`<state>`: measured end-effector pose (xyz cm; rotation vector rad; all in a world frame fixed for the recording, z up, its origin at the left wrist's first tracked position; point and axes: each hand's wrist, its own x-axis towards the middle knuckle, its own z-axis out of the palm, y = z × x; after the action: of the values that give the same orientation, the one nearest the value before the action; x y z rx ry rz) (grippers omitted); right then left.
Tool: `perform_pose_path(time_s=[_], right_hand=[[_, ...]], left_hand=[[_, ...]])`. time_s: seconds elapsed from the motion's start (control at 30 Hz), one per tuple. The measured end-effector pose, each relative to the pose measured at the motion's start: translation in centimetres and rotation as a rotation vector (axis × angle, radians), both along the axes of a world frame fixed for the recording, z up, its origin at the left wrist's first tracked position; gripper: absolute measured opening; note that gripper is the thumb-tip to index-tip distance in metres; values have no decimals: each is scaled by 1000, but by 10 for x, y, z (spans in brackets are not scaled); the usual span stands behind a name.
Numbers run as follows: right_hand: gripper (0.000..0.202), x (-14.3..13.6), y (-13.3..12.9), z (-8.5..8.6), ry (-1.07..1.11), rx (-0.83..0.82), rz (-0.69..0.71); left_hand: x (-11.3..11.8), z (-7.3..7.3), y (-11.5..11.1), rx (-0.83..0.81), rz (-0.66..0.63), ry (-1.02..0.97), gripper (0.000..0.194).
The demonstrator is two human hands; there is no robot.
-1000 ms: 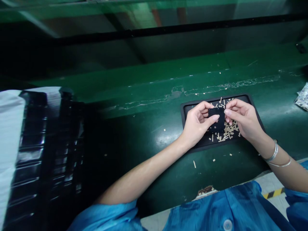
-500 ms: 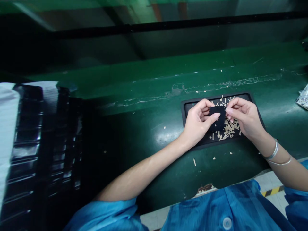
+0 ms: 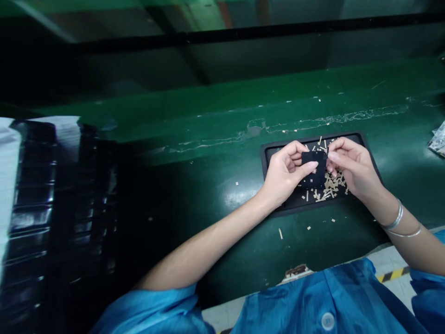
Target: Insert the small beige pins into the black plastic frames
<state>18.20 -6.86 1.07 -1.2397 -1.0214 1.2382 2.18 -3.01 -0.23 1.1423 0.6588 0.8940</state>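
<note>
I see both hands pinching one small flat black square part [image 3: 314,163] between them, held just above a shallow black rectangular tray [image 3: 266,155]. My left hand [image 3: 284,174] grips the part's left edge, thumb stretched across its lower face; my right hand [image 3: 351,168] clamps the right edge with thumb and fingertips. Under the hands, the tray holds a loose pile of small tan strip offcuts [image 3: 328,185]. A few more strips lie on the dark green surface [image 3: 215,185] just near side of the tray. Two thin silver bangles [image 3: 396,221] sit on the right wrist. Far left of the left hand: a stack of glossy black moulded trays [image 3: 62,218].
</note>
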Motion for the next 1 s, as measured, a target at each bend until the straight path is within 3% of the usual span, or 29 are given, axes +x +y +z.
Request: perform_pose_path(time_s=[0.47,0.6,0.77,1.0], right_hand=[[34,5,2,3,42,-55,114],[30,2,-1,2,-23,41,-11],[23,-4,-5,2,-88,120,-90],[27,-5,-5,3,-95,116,-74]], left_hand=[[1,2,-1,11,-46,-5,32],[2,4,-4,152,85,109,40],[2,2,-9,427,129,244,51],[3,-2,-9,523,168,278,47]])
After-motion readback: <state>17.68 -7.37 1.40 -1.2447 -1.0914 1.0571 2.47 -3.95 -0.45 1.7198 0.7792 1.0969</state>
